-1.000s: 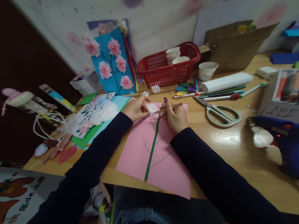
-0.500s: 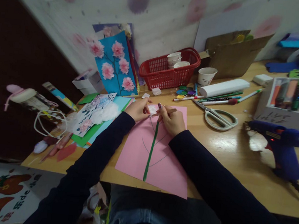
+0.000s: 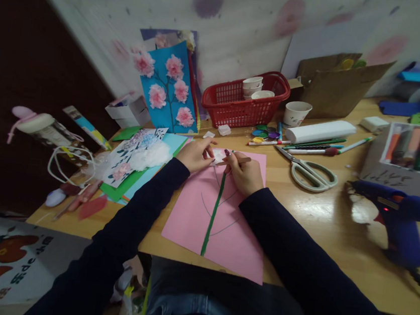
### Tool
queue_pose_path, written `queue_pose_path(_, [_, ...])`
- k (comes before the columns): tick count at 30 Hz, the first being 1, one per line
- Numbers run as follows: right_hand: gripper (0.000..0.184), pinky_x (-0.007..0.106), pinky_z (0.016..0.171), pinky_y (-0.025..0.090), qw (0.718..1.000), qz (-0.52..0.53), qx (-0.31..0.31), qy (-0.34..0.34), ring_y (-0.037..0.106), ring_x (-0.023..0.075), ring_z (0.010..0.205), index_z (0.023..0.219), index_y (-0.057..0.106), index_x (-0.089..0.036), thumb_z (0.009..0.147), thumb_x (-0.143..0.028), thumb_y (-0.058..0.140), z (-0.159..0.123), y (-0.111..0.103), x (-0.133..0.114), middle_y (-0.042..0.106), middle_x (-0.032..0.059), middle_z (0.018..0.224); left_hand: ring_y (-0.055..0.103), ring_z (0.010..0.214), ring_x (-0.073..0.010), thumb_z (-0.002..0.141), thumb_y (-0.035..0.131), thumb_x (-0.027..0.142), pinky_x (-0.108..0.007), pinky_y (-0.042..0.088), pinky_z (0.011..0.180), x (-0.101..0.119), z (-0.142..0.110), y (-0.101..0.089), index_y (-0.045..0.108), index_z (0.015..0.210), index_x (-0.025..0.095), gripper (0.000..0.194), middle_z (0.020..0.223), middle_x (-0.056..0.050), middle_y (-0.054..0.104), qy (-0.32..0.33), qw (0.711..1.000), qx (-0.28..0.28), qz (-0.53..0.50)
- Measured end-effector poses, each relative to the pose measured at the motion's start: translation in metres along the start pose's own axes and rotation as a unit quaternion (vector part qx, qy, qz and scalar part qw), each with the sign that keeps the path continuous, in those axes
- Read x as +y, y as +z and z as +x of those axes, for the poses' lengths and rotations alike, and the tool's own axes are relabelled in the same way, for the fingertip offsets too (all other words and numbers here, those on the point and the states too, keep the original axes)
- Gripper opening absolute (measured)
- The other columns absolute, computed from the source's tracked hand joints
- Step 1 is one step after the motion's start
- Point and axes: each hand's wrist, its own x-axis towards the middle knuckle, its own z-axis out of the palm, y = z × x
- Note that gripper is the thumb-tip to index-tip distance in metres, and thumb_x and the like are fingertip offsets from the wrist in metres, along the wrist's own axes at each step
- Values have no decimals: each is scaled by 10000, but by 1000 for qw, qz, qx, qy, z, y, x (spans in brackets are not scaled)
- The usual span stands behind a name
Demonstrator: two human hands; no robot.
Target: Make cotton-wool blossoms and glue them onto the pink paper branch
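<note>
A pink sheet of paper [image 3: 224, 230] lies on the wooden table in front of me, with a green stem strip [image 3: 213, 213] and thin pencil branch lines on it. At the top of the stem sits a small white tissue piece [image 3: 218, 155]. My left hand [image 3: 195, 155] pinches that tissue piece, fingers closed on its edge. My right hand [image 3: 245, 171] grips a thin wooden stick [image 3: 240, 160] whose tip touches the tissue.
Scissors [image 3: 312, 173], pens and paint pots lie behind the sheet. A red basket [image 3: 247, 98] with paper cups and a blue flower picture [image 3: 170, 90] stand at the wall. A blue glue gun [image 3: 396, 214] and a marker box [image 3: 411, 150] are at the right; paper crafts at the left.
The view has shifted slightly. Both hands stay at the top of the stem, the stick tip still working on the tissue piece.
</note>
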Motion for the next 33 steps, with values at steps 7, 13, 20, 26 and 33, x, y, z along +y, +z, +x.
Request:
queue_pose_path(7, [438,257,620,407,999,-27,-17,3,602,160,608,601,539,-209,935,-434,367,0,0,-1,649,30,604,469,1153,-329,490,840,410,-435,325,958,-11,-35,-12,483,1248,219,859,1202,-110,574,1,998,0,67])
queue_pose_path(13, [381,254,610,408,999,-43,-22,6,596,159,602,708,582,-201,935,-402,352,-1,2,0,648,21,610,389,1212,-393,539,781,554,-496,256,956,-12,-46,-12,372,1361,192,987,1304,-171,508,-58,987,-43,143])
queue_pose_path(20, [520,242,484,406,993,76,64,62,550,139,467,699,633,-159,889,-560,362,-1,2,3,613,30,519,360,1254,-344,569,726,619,-487,264,959,-12,-49,-10,356,1363,235,956,1331,-132,497,-88,980,-57,168])
queue_pose_path(26, [562,223,352,329,960,188,131,159,447,105,331,550,603,-153,818,-610,415,8,-3,-1,524,21,380,297,1302,-370,583,687,650,-542,218,997,-15,-57,-5,299,1396,197,1008,1409,-152,415,-96,979,-38,179])
queue_pose_path(33, [456,196,365,359,930,296,97,194,459,86,366,606,625,-127,734,-558,544,18,-20,-9,559,23,437,310,1297,-372,550,625,751,-578,135,1039,-13,-58,6,393,1346,194,999,1411,-162,416,-59,981,44,182])
